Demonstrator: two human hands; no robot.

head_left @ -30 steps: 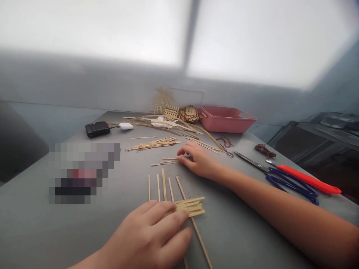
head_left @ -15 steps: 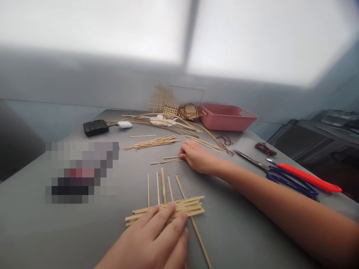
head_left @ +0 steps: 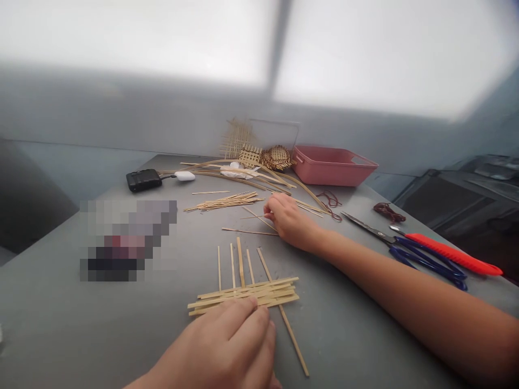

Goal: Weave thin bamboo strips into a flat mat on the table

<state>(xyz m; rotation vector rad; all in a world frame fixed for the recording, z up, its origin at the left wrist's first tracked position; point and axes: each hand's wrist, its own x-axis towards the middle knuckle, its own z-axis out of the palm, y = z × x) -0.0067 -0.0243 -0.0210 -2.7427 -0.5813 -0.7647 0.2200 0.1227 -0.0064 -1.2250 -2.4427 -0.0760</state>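
Observation:
My left hand lies over the near edge of a loose lattice of pale bamboo strips. Its fingers are bent and close together on the strips, and they hide that part of the lattice. Several upright strips stick out beyond the crosswise ones. A slanted strip runs toward me on the right side. Farther out, my right hand is closed in a pinch on a thin bamboo strip. Two other thin strips lie beside its fingers, and a pile of thin strips is just beyond.
A pink basket, woven pieces and long curved strips stand or lie at the back. Scissors, a red-handled cutter and dark cord are on the right. A black device with a white plug sits at the left.
My left hand has drawn its fingers in, from spread over the strips to bent at their near edge. By my right hand, the thin strips now lie at different angles.

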